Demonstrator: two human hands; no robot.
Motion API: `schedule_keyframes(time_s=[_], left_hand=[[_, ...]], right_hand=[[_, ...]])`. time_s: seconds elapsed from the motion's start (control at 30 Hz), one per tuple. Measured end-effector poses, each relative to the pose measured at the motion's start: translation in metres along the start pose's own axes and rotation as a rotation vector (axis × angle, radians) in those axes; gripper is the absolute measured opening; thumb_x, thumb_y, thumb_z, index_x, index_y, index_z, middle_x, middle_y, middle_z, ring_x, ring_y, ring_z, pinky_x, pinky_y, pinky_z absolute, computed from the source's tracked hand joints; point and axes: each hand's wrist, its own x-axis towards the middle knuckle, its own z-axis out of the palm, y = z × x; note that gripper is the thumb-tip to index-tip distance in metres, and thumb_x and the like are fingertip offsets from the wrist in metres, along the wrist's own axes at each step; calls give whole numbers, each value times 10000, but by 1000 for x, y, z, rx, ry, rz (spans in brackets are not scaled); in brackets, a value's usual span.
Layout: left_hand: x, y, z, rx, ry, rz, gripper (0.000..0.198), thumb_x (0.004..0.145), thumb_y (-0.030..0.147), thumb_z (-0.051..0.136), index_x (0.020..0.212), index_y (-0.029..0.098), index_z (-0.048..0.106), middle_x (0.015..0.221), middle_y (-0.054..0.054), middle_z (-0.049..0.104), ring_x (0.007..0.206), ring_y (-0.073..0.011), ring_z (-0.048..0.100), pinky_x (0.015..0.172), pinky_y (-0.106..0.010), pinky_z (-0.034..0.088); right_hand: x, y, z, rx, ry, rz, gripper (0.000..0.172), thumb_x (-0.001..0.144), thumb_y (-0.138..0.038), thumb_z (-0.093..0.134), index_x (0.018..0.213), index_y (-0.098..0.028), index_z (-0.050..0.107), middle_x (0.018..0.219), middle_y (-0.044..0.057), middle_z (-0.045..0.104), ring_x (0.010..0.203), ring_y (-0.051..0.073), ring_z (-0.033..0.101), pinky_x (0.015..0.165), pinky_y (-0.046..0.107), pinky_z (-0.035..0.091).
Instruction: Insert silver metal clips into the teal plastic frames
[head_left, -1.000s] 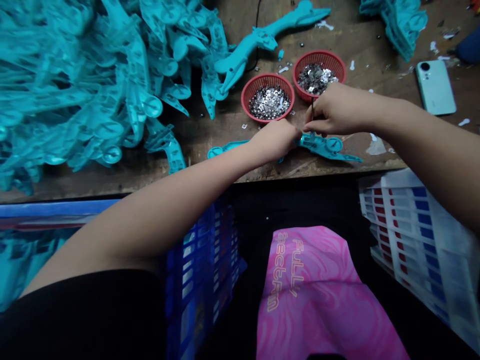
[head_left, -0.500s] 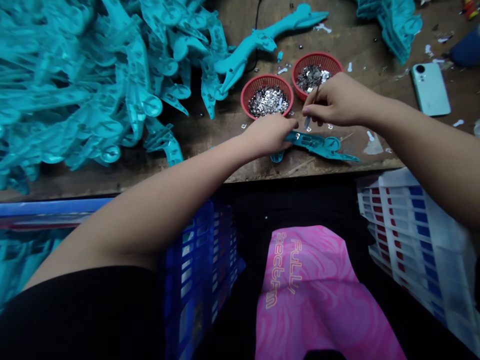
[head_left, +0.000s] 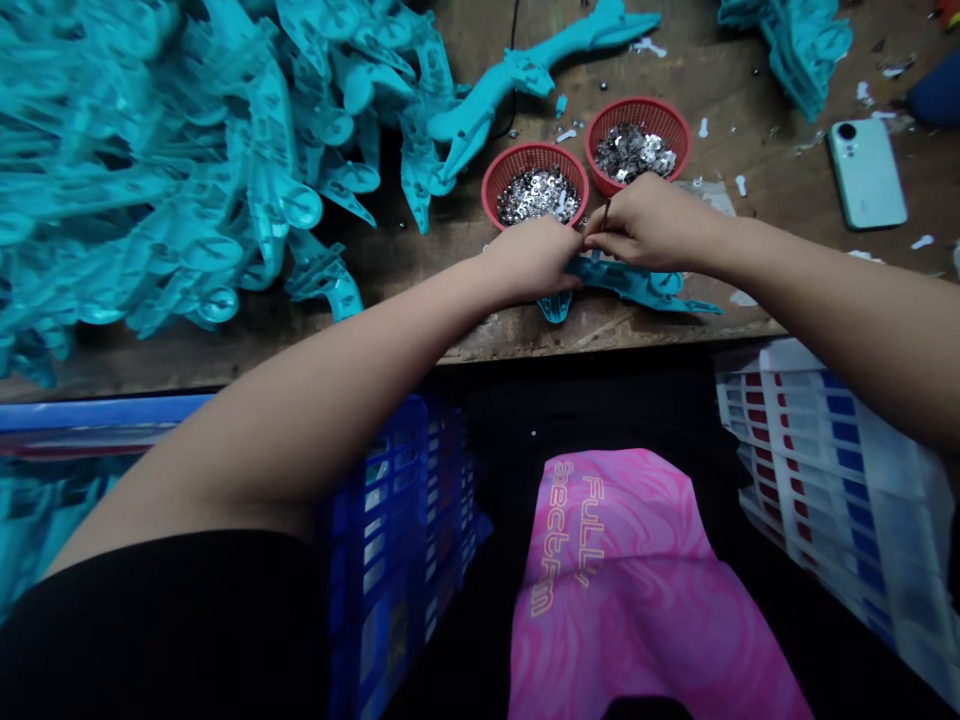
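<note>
Teal moulded plastic part [head_left: 637, 283] lies at the near edge of the wooden workbench [head_left: 731, 130], right of centre, under both hands. Left hand [head_left: 529, 262]: fingers pressed together on top of the part; can't tell if it's gripping. Right hand [head_left: 652, 225]: thumb and fingers pinching a thin dark pin-like tool [head_left: 606, 215], tip down towards the part; tip hidden. Change: right hand has dropped in next to the left, and the tool has gone from tilted to near vertical.

Just beyond the hands, two red plastic baskets [head_left: 637, 118] hold silver metal bits [head_left: 634, 152]. Large heap of teal parts [head_left: 150, 180] on the left; pale green phone [head_left: 866, 175] far right. Near: blue crate [head_left: 390, 500], stacked white racks [head_left: 832, 440]. Pink fabric [head_left: 622, 590] reads "FULLY"; the second word is possibly "spectrum", unclear.
</note>
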Motion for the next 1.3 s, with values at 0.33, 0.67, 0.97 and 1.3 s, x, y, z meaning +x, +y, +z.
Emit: schedule_keyframes(time_s=[0.33,0.67,0.97,1.3], left_hand=[[-6,6,-3,32,-26,25,485,1100,396,792,1528,225,944,1321,-179,917,1307,-425,854,1110,-491,651],[-21,21,-12,5,31,63,546,1053,410,880,1580,270,845,1492,-153,831,1415,-455,786,1105,-502,587],[-43,18,-41,99,177,-43,479,1135,437,843,1581,262,843,1406,-179,861,1393,-470,805,1064,-497,584],[-85,38,-66,84,439,-90,458,1130,442,788,1576,345,836,1473,-219,859,1499,-541,745,1179,-708,599]], right_hand=[[0,30,-6,-102,-44,256,363,1213,-610,782,1356,-339,976,1116,106,936,1213,425,852,1055,549,647],[-6,67,3,-113,-86,232,387,1005,-698,1004,1125,-330,995,1043,110,911,1123,427,844,1055,590,661],[-15,4,-30,-87,-238,104,606,1109,-710,865,1591,-347,913,1320,92,957,1077,377,863,938,462,597],[-29,-20,-69,-79,-56,-19,215,1094,-283,742,1212,-297,921,1156,59,912,1091,318,824,962,421,559]])
